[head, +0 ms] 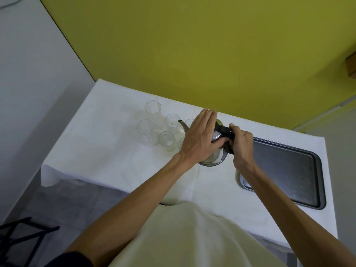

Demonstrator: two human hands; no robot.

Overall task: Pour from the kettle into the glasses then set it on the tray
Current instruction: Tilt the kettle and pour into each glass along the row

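Observation:
A steel kettle (215, 158) with a black handle is tilted left, its thin spout (182, 124) over a cluster of several clear glasses (167, 140) on the white tablecloth. My right hand (241, 145) grips the black handle. My left hand (200, 139) lies flat on the kettle's lid and side, fingers stretched out, covering much of the body. Two glasses behind the kettle are partly hidden. A dark metal tray (300, 170) lies to the right of the kettle with nothing on it.
The table (107, 151) is covered in white cloth and stands against a yellow-green wall (192, 54). A grey wall is at the left. A black frame (17, 237) stands on the floor at the lower left.

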